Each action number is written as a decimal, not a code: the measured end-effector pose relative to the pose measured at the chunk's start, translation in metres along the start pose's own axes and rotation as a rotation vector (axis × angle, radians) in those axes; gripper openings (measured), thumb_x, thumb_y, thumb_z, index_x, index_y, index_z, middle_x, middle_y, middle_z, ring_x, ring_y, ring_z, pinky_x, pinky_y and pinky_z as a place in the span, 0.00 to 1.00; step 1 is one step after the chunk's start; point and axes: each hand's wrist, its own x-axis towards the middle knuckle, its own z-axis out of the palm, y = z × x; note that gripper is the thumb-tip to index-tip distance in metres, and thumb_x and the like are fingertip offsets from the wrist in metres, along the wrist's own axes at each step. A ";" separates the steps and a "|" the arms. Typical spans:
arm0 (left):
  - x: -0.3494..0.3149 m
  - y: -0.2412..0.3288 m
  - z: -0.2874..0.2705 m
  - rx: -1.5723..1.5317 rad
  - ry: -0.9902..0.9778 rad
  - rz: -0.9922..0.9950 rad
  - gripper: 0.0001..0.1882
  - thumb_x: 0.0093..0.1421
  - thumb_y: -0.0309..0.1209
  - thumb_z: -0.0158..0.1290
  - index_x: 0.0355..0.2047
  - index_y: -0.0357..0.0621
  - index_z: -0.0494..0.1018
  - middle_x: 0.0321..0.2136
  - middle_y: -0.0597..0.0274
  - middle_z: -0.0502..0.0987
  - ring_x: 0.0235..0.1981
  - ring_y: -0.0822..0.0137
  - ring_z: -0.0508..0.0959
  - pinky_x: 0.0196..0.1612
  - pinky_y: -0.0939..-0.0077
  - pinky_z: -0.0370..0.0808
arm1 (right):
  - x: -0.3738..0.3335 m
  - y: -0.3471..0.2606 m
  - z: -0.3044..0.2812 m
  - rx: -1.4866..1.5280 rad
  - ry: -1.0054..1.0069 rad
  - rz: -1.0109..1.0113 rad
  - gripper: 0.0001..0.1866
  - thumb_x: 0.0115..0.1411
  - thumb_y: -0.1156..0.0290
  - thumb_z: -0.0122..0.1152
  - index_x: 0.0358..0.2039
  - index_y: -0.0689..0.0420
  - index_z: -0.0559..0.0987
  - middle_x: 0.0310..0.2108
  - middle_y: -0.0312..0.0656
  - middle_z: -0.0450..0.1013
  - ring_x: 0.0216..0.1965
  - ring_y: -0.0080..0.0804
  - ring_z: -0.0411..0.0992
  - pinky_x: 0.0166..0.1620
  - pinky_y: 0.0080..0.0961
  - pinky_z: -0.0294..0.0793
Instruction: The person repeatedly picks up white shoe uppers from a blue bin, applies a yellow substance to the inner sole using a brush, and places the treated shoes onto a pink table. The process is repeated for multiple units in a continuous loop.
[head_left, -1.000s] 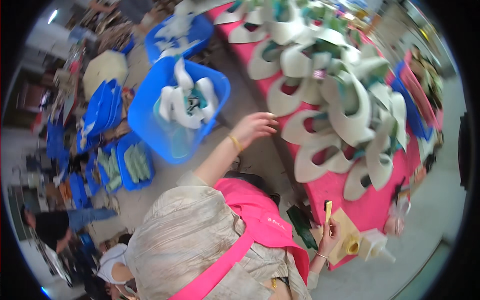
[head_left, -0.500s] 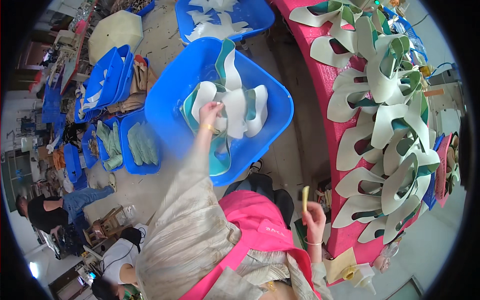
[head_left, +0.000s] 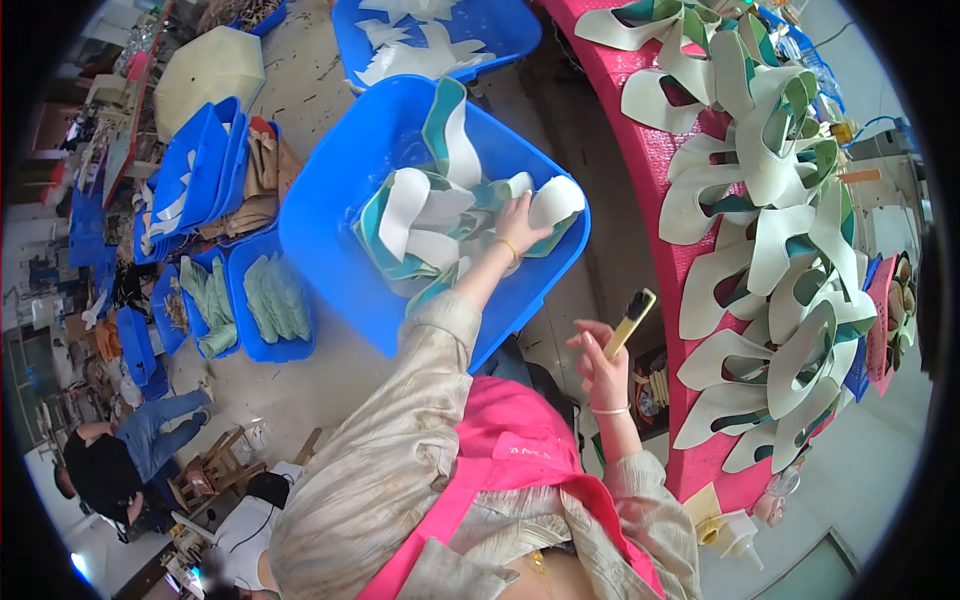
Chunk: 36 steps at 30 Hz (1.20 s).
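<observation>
Pink table first, biggest thing here, bending from 1 down to 4 o'clock, loaded w/ white pcs, green undersides peeking out. Blue tub next, at 11 o'clock, w/ a heap of more white-and-green pcs in it, one standing tall at the tub's 12. Beyond it nr 12, far tub, pale cutouts inside. Over at 9, small bins w/ folded green stuff.

Hands: L hand is in the tub, at its 3-to-4 side, fingers touching a curved pc by the wall; fingertips partly hidden, so can't tell if it's gripping or just resting. R hand at 4 o'clock, btwn tub & table, fingers closed round a flat brush, dark bristle end up, aimed at 1 o'clock.
</observation>
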 end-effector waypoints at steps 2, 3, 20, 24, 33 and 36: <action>0.026 0.003 0.024 -0.206 0.082 -0.056 0.39 0.43 0.44 0.56 0.52 0.38 0.56 0.49 0.46 0.62 0.52 0.52 0.61 0.54 0.65 0.58 | -0.004 0.014 -0.015 0.061 0.034 0.043 0.12 0.55 0.69 0.52 0.38 0.61 0.70 0.23 0.35 0.69 0.10 0.08 0.48 0.14 0.08 0.47; 0.039 0.003 0.032 -0.191 0.135 -0.066 0.38 0.46 0.44 0.54 0.52 0.36 0.56 0.49 0.45 0.63 0.52 0.52 0.62 0.53 0.67 0.59 | -0.006 0.025 -0.025 0.092 0.048 0.062 0.12 0.55 0.68 0.52 0.38 0.61 0.70 0.23 0.35 0.69 0.10 0.09 0.48 0.14 0.08 0.47; -0.095 0.202 -0.164 -0.243 0.019 0.670 0.11 0.47 0.31 0.56 0.29 0.38 0.72 0.28 0.57 0.73 0.30 0.62 0.73 0.34 0.73 0.69 | -0.019 -0.066 -0.063 -0.179 -0.173 -0.181 0.11 0.46 0.74 0.63 0.30 0.64 0.73 0.32 0.36 0.68 0.33 0.19 0.65 0.35 0.17 0.65; -0.150 0.165 -0.162 -0.851 -0.703 0.068 0.15 0.56 0.41 0.48 0.31 0.39 0.72 0.31 0.63 0.72 0.30 0.72 0.71 0.34 0.81 0.67 | -0.094 -0.048 -0.085 0.141 -0.005 -0.288 0.08 0.45 0.80 0.61 0.28 0.63 0.73 0.36 0.39 0.69 0.37 0.23 0.66 0.38 0.19 0.66; -0.254 0.280 -0.032 -1.246 -0.933 -0.498 0.16 0.55 0.27 0.48 0.43 0.33 0.65 0.38 0.56 0.72 0.39 0.64 0.73 0.44 0.72 0.68 | -0.205 0.072 -0.161 -0.025 0.483 -0.511 0.27 0.43 0.78 0.63 0.47 0.58 0.67 0.34 0.31 0.69 0.32 0.21 0.66 0.35 0.17 0.68; -0.304 0.313 -0.012 -1.113 -1.159 -0.521 0.15 0.54 0.24 0.49 0.43 0.34 0.66 0.37 0.57 0.73 0.40 0.65 0.73 0.44 0.73 0.68 | -0.279 0.103 -0.242 -0.113 0.943 -0.421 0.33 0.47 0.79 0.58 0.54 0.56 0.60 0.40 0.36 0.64 0.36 0.21 0.64 0.40 0.16 0.68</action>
